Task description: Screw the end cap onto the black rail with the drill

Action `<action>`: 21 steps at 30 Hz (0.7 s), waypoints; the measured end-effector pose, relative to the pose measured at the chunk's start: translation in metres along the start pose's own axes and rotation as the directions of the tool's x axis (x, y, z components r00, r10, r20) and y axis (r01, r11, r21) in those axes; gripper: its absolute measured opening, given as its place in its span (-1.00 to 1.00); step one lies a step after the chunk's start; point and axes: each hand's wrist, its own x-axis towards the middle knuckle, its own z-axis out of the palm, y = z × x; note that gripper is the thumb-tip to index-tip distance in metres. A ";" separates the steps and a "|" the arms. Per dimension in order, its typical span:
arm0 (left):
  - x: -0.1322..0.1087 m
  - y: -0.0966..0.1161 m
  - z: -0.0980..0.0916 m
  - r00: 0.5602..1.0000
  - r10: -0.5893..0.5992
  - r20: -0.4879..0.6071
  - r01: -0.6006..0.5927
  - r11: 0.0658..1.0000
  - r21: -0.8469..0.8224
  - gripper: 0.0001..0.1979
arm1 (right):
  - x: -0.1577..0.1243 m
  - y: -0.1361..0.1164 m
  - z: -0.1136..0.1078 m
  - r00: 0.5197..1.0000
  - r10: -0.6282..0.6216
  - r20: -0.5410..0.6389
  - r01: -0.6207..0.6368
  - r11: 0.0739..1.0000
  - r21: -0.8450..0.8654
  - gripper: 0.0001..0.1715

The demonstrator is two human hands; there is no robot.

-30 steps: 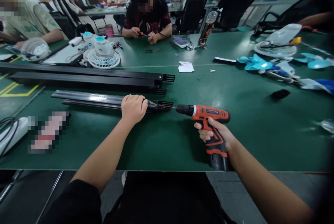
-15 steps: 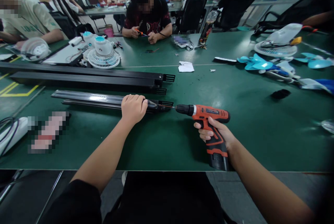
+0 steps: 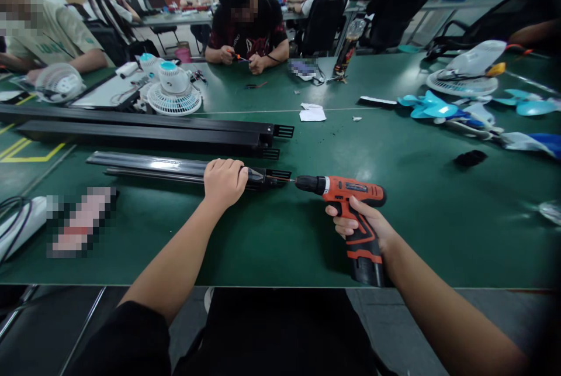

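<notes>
My left hand (image 3: 224,182) is wrapped over a long, glossy black bar (image 3: 153,164) lying on the green table, close to its right end. A slotted black end piece (image 3: 278,176) juts out from that end. In my right hand (image 3: 357,221) is an orange and black cordless drill (image 3: 350,189), gripped by its handle with a finger near the trigger. The drill points left, and its thin bit reaches to the slotted end piece. Whether the bit touches a screw there is too small to make out.
More long black bars (image 3: 144,133) lie just behind. White fan parts (image 3: 174,92) stand at back left; blue fan blades (image 3: 427,105) and a fan housing (image 3: 468,69) lie at right. A person (image 3: 248,25) across the table holds a screwdriver. A black cap-like piece (image 3: 470,158) rests at right.
</notes>
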 end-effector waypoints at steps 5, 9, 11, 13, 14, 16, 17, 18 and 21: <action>0.000 -0.001 0.001 1.000 0.004 -0.011 -0.004 1.000 0.004 -0.53 | 0.000 0.000 0.000 1.000 0.003 0.001 -0.003 1.000 -0.001 -0.55; 0.000 -0.001 0.001 1.000 0.000 -0.003 0.000 1.000 -0.010 -0.52 | 0.000 0.000 0.000 1.000 -0.005 0.000 0.005 1.000 -0.012 -0.56; -0.001 0.000 0.000 1.000 -0.004 0.001 0.004 1.000 -0.016 -0.53 | -0.001 0.000 -0.001 1.000 -0.004 0.001 0.004 1.000 -0.016 -0.58; -0.001 0.000 0.000 1.000 -0.010 0.004 0.010 1.000 -0.023 -0.53 | -0.001 0.000 -0.001 1.000 -0.007 -0.001 0.007 1.000 -0.020 -0.59; -0.001 0.000 0.000 1.000 -0.014 0.008 0.014 1.000 -0.028 -0.54 | -0.001 0.000 -0.001 1.000 -0.009 -0.003 0.009 1.000 -0.022 -0.59; -0.001 0.000 0.000 1.000 -0.021 0.016 0.022 0.999 -0.034 -0.54 | -0.001 0.000 -0.001 1.000 -0.007 -0.003 0.007 0.999 -0.031 -0.59; -0.001 0.001 -0.001 1.000 -0.022 0.020 0.023 0.999 -0.033 -0.54 | -0.001 0.000 -0.001 1.000 -0.006 -0.002 0.006 0.999 -0.035 -0.59; 0.000 0.001 -0.001 1.000 -0.021 0.022 0.022 0.999 -0.031 -0.54 | -0.001 0.000 -0.001 1.000 -0.004 -0.001 0.004 0.999 -0.036 -0.59; 0.000 0.001 -0.002 1.000 -0.012 0.013 0.012 1.000 -0.017 -0.54 | -0.001 -0.001 0.000 1.000 -0.004 -0.010 0.004 0.999 -0.035 -0.55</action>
